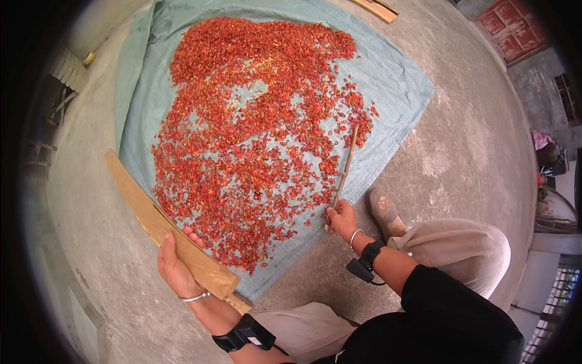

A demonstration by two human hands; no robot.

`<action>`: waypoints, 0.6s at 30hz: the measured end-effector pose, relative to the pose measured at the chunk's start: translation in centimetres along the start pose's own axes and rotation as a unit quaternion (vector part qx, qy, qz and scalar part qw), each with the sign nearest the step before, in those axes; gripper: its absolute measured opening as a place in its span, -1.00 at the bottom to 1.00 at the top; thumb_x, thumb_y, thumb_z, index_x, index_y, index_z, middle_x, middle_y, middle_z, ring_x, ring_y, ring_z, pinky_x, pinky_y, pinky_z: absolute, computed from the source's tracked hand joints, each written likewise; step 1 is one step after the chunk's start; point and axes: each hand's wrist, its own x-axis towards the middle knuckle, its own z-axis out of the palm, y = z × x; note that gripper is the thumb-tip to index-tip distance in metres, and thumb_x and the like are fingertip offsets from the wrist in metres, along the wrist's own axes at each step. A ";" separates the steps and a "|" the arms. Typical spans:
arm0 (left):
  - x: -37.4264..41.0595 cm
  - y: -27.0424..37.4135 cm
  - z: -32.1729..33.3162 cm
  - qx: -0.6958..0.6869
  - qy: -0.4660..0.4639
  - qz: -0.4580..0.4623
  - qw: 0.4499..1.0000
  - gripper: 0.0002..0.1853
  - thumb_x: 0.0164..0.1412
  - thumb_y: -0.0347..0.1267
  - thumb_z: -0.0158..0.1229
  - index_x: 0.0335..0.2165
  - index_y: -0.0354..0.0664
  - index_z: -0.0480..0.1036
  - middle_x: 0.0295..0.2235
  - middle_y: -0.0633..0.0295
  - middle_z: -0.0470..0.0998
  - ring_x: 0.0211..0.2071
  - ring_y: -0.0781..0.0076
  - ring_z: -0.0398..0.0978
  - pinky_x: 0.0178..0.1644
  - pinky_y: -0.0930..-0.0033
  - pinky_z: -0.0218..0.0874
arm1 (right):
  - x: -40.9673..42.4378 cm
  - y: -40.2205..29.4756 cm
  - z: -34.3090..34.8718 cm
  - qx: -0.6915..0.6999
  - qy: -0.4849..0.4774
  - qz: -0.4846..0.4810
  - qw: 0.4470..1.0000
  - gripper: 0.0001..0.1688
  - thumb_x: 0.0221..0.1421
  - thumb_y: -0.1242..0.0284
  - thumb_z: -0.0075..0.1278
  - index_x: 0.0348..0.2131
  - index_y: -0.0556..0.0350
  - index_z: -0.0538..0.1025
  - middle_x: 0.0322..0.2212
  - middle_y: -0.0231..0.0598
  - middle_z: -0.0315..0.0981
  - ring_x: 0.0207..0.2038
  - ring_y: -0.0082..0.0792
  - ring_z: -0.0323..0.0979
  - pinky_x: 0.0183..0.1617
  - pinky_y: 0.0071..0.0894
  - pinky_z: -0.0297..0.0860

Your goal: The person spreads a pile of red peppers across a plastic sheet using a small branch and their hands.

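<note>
Small red dried husks, perhaps Sichuan pepper (236, 182), lie spread over a pale blue-green woven plastic sheet (391, 86), heaped thicker at its far end. My left hand (177, 264) grips a long wooden board (182, 245) at the sheet's left edge, thumb on the near side and fingertips showing past the other. My right hand (342, 219) is closed around the near end of a thin wooden stick (348, 166). The stick points away from me, its far tip among the husks at the right of the spread.
Concrete floor (445, 159) surrounds the sheet. Another piece of wood (377, 9) lies beyond the sheet's far right edge. My shoe (384, 209) stands close to the sheet's right edge. A red door (514, 32) and assorted household items are at the right.
</note>
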 end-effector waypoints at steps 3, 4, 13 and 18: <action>0.1 0.1 0.0 -0.009 -0.010 -0.003 1.000 -0.69 0.24 -0.34 0.05 -0.19 -0.43 0.35 -0.40 -0.02 0.52 -0.47 0.34 0.51 -0.40 0.38 0.44 | -0.9 3.4 -0.2 -0.080 -0.009 -0.027 0.996 -0.84 0.14 0.51 -0.05 -0.39 0.16 0.26 -0.61 -0.24 0.38 -0.68 -0.45 0.39 -0.76 -0.47 0.29; 0.2 0.4 -0.3 -0.012 -0.009 -0.001 1.000 -0.69 0.24 -0.33 0.05 -0.19 -0.43 0.35 -0.39 -0.02 0.52 -0.46 0.34 0.51 -0.40 0.38 0.44 | -2.1 3.2 0.8 -0.060 -0.026 -0.010 0.998 -0.84 0.15 0.50 -0.06 -0.38 0.15 0.26 -0.60 -0.25 0.38 -0.68 -0.46 0.38 -0.75 -0.48 0.29; 0.6 0.4 -0.8 -0.010 -0.027 -0.023 0.999 -0.66 0.25 -0.32 0.04 -0.18 -0.46 0.34 -0.37 -0.02 0.52 -0.42 0.31 0.51 -0.34 0.36 0.44 | -3.6 4.3 -0.8 -0.024 -0.015 0.014 0.999 -0.78 0.12 0.45 -0.01 -0.43 0.15 0.26 -0.63 -0.28 0.36 -0.66 -0.48 0.39 -0.67 -0.39 0.33; 1.2 0.4 -1.9 -0.026 -0.040 -0.039 0.998 -0.65 0.26 -0.31 0.03 -0.17 -0.46 0.34 -0.35 -0.01 0.51 -0.40 0.30 0.50 -0.30 0.35 0.42 | -4.0 3.0 0.5 0.003 -0.064 0.019 0.998 -0.79 0.14 0.46 -0.02 -0.43 0.11 0.24 -0.59 -0.30 0.35 -0.65 -0.49 0.36 -0.70 -0.45 0.31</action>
